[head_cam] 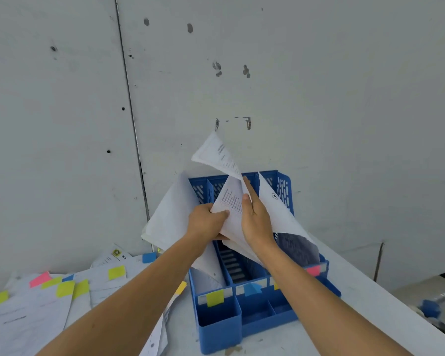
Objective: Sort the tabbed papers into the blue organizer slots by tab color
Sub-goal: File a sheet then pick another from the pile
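Left hand [206,222] grips a sheaf of papers [170,217], right hand [254,217] pinches a printed sheet [231,199]; the blue organizer [284,186] lies directly beneath, slots running away lengthwise

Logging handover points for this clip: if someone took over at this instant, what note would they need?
Left hand grips the held papers above the blue organizer. Right hand pinches one of those sheets.
The slot fronts carry a yellow label, a blue label and a pink label.
Done: paper shows in the yellow-labelled slot.
Left: file the held papers, whose tabs are hidden, then the loose pile on the table, which has yellow, pink and blue tabs.
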